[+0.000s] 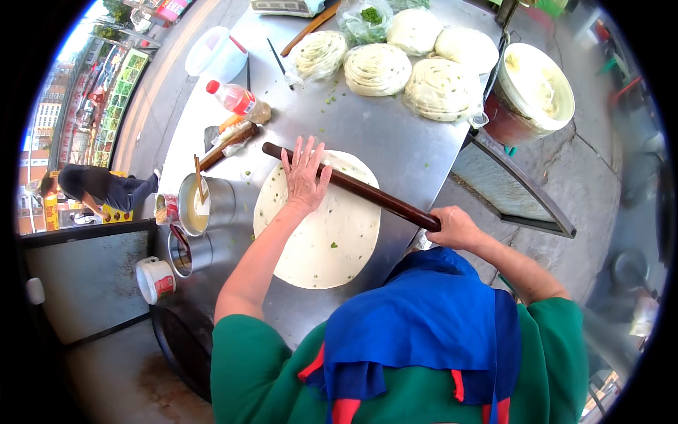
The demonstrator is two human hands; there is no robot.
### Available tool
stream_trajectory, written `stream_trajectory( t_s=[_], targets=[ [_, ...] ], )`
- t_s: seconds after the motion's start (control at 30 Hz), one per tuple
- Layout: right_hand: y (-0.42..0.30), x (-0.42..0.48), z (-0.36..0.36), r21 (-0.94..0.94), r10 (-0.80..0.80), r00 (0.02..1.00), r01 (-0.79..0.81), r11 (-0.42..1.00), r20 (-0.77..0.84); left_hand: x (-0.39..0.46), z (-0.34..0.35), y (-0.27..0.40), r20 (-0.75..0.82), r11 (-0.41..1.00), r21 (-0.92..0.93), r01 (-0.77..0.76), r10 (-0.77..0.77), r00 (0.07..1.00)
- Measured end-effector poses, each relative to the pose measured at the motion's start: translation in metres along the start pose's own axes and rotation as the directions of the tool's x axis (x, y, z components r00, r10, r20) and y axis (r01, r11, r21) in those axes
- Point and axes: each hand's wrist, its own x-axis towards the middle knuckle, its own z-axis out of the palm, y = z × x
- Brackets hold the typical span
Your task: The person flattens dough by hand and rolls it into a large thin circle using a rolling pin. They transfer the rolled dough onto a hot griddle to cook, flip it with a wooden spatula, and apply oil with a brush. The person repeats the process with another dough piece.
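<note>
A dark wooden rolling pin (378,195) lies slantwise over a large round sheet of dough (323,244) flecked with green bits. Its right end is gripped in my right hand (454,227), beyond the dough, by the table's right edge. My left hand (306,177) rests flat across the pin near its other end, fingers stretched out and slightly apart, without wrapping around it. Under my palm, part of the pin and dough is hidden. The metal tabletop (408,140) carries the dough and a few scattered green bits.
Coiled dough rounds (377,69) sit at the back beside a bag of chopped greens (371,17). Leftward stand a plastic bottle (243,102), a steel pot (220,201) and a white tub (155,279). A bucket (535,90) is at right. A person (106,188) bends over beyond.
</note>
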Motion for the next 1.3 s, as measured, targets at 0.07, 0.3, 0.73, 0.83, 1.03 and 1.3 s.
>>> stream_trajectory(
  t_s=[0.07, 0.3, 0.73, 0.83, 1.03, 1.3],
  targets=[
    [0.005, 0.007, -0.008, -0.043, -0.009, 1.000, 0.009, 0.999, -0.018, 0.014, 0.012, -0.004, -0.012, 1.000, 0.012, -0.009, 0.009, 1.000],
    [0.029, 0.027, -0.048, -0.200, -0.076, 0.971, 0.030, 0.979, -0.228, 0.118, 0.044, 0.020, 0.108, 0.989, 0.027, 0.146, -0.148, 0.983],
    [-0.038, -0.049, 0.089, -0.360, -0.275, 0.961, 0.270, 0.893, 0.037, -0.126, -0.041, -0.007, -0.015, 0.994, 0.078, 0.083, -0.082, 0.997],
    [-0.051, -0.061, 0.113, -0.422, -0.299, 0.954, 0.279, 0.863, 0.019, -0.123, -0.066, 0.001, -0.150, 0.940, -0.015, 0.341, -0.339, 0.929],
    [-0.057, -0.070, 0.135, -0.603, -0.271, 0.963, 0.208, 0.770, -0.014, -0.088, 0.005, -0.013, -0.240, 0.974, 0.157, 0.160, -0.119, 0.963],
    [-0.089, -0.081, 0.193, -0.670, -0.361, 0.932, 0.286, 0.685, 0.029, -0.210, -0.064, -0.022, 0.111, 0.980, 0.041, 0.196, -0.199, 0.974]
  ],
)
